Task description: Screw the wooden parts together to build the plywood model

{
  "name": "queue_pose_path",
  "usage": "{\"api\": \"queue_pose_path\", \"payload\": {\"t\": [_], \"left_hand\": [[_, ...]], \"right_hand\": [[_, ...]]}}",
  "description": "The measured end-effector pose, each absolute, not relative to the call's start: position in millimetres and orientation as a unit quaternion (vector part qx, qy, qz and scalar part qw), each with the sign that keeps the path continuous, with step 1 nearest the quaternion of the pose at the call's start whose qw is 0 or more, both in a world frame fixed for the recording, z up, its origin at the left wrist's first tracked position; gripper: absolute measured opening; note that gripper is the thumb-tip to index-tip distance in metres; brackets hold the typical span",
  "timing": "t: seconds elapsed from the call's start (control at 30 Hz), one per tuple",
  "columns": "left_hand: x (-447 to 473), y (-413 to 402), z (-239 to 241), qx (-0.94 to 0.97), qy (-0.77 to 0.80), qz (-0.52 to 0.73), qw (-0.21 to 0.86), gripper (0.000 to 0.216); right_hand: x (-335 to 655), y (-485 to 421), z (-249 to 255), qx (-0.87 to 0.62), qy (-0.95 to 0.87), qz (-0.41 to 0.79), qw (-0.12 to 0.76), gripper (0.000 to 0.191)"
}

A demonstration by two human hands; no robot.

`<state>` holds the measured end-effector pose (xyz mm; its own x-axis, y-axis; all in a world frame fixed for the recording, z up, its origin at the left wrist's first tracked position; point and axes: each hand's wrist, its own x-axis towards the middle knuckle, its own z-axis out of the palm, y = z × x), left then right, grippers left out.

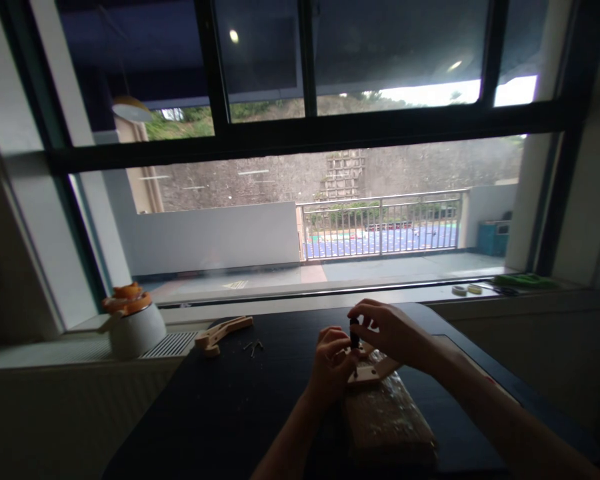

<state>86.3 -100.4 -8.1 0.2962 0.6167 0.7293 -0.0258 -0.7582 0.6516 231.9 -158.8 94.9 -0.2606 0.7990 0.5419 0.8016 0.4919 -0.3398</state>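
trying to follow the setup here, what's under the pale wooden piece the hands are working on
The wooden piece rests on a plastic-wrapped brown bundle, which lies on the dark table. The left hand covers its near-left part, so what lies beneath there is hidden.
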Motion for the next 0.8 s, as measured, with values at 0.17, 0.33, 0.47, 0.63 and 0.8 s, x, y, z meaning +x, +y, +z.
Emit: {"api": "queue_pose_path", "payload": {"t": [0.17,0.33,0.47,0.63,0.8], "left_hand": [[86.6,-99.7,-8.7,0.756,0.192,0.564,0.272,0.012],[86.0,-101.3,-7.2,0.756,0.199,0.558,0.279,0.012],[85.8,-101.3,-7.4,0.756,0.195,0.557,0.282,0.011],[85.9,-101.3,-7.0,0.754,0.197,0.559,0.281,0.011],[86.5,-100.7,-7.3,0.755,0.194,0.562,0.277,0.011]], "right_hand": [[231.6,-160.2,97.3,-0.489,-0.804,0.006,0.338,0.020],[228.5,-162.1,100.4,-0.488,-0.806,0.004,0.334,0.019],[226.7,-162.8,101.3,-0.495,-0.803,0.000,0.331,0.016],[227.3,-161.5,96.6,-0.516,-0.789,-0.011,0.335,0.014],[229.8,-160.3,93.5,-0.519,-0.787,-0.006,0.334,0.015]]}}
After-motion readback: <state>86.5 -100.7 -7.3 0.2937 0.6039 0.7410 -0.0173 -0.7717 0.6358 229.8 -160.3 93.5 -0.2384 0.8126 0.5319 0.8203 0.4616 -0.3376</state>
